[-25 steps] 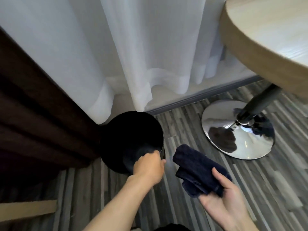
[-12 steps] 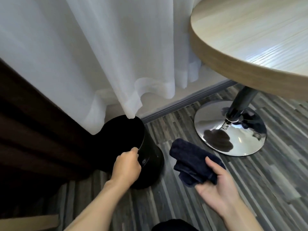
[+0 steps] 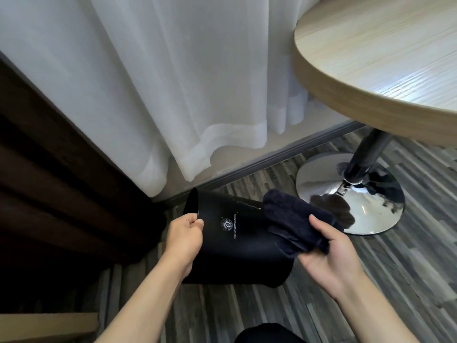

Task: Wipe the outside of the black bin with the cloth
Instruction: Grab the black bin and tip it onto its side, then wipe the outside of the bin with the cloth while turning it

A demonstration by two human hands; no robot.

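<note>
The black bin (image 3: 237,253) is tipped over to the left, its open mouth facing the dark curtain and its side with a small white logo turned up toward me. My left hand (image 3: 184,237) grips the bin's rim at the near edge of the mouth. My right hand (image 3: 329,256) holds a folded dark blue cloth (image 3: 296,224), which rests against the bin's upper right side near its base. The bin's base is partly hidden behind the cloth and my right hand.
A sheer white curtain (image 3: 173,82) hangs just behind the bin, with a dark brown curtain (image 3: 49,181) to the left. A round wooden table (image 3: 383,60) stands at the right on a black post with a shiny chrome base (image 3: 351,194). The floor is grey striped wood.
My left hand has tilted the bin from upright onto its side, mouth toward the left. My right hand has brought the cloth onto the bin's outer wall.
</note>
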